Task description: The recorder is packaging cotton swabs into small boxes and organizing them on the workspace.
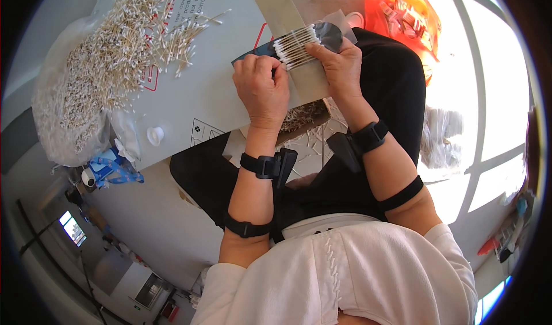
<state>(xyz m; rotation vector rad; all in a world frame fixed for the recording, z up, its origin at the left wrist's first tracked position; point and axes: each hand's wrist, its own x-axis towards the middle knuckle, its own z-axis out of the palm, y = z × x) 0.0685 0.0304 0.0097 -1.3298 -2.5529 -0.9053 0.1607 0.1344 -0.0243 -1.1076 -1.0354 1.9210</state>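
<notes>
A neat row of white-tipped cotton swabs (296,47) lies side by side across a dark, shiny strip (265,50), whose rounded end shows at the right. My right hand (343,66) is closed at the right end of the row, its thumb pressed on the swabs. At the left end, my left hand (260,86) is closed, its curled fingers and thumb beside the swab tips. Whatever is in its fingers is hidden. Under the row, a tan band (276,6) crosses the grey printed board (210,95).
A big heap of loose cotton swabs (109,54) spreads over the board's left, partly in a clear plastic bag (49,100). A small white cup (155,136) stands near the front edge. Below the board is a box (310,118) with swabs. An orange-red bag (402,23) sits at far right.
</notes>
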